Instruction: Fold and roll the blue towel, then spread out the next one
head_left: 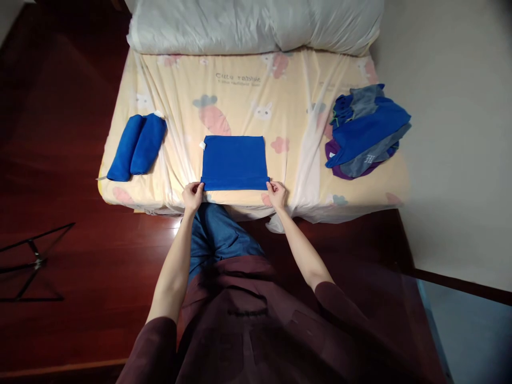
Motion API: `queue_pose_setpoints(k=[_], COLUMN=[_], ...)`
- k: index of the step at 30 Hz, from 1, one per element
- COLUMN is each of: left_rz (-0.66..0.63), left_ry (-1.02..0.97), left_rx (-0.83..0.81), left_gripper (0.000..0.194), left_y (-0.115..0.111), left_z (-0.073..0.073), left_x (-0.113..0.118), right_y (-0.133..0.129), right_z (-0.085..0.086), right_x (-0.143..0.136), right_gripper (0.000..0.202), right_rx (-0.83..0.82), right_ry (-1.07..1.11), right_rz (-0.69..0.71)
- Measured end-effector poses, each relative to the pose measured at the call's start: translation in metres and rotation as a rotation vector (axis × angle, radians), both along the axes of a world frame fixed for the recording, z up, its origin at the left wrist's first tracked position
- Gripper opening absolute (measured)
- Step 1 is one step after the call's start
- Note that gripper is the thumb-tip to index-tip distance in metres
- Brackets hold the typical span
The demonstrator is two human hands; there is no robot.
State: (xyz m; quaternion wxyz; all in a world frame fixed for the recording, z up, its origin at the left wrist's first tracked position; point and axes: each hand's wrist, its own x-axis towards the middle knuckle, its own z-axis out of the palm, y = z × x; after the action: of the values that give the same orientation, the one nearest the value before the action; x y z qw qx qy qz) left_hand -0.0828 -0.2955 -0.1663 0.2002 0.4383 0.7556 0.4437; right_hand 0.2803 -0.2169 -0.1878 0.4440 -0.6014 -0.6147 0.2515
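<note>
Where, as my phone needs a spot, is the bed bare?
A broad patch lies between the flat blue cloth and the grey quilt; others lie between that cloth and the blue rolls, and between it and the clothing pile. Crowded: the near edge's middle, where the left hand and right hand pinch the cloth.

Smooth matt cloth (234,160), soft matt fabric rolls (148,146), matt fabric clothes (372,128), thin shiny plastic-looking sheet (308,176), faintly glossy fabric quilt (256,24), polished wood floor (100,256)
</note>
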Motion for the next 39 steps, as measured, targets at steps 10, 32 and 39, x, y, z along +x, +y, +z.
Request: queue_pose_setpoints(k=[10, 32, 39], left_rz=[0.002, -0.002, -0.003], left_ry=[0.042, 0.068, 0.101], left_rx=[0.013, 0.014, 0.003], left_gripper=[0.031, 0.028, 0.027], left_y=[-0.0002, 0.0002, 0.0008], left_z=[-0.0058, -0.0063, -0.0036], left_x=[-0.0004, 0.0013, 0.0029], right_y=[0.0026, 0.0037, 0.0037], right_z=[-0.0081, -0.0056, -0.0068], right_x=[0.001, -0.0031, -0.0031], right_gripper=[0.043, 0.042, 0.041], right_rx=[0.027, -0.011, 0.011], right_ry=[-0.029, -0.054, -0.074], right_rz=[-0.004, -0.047, -0.046])
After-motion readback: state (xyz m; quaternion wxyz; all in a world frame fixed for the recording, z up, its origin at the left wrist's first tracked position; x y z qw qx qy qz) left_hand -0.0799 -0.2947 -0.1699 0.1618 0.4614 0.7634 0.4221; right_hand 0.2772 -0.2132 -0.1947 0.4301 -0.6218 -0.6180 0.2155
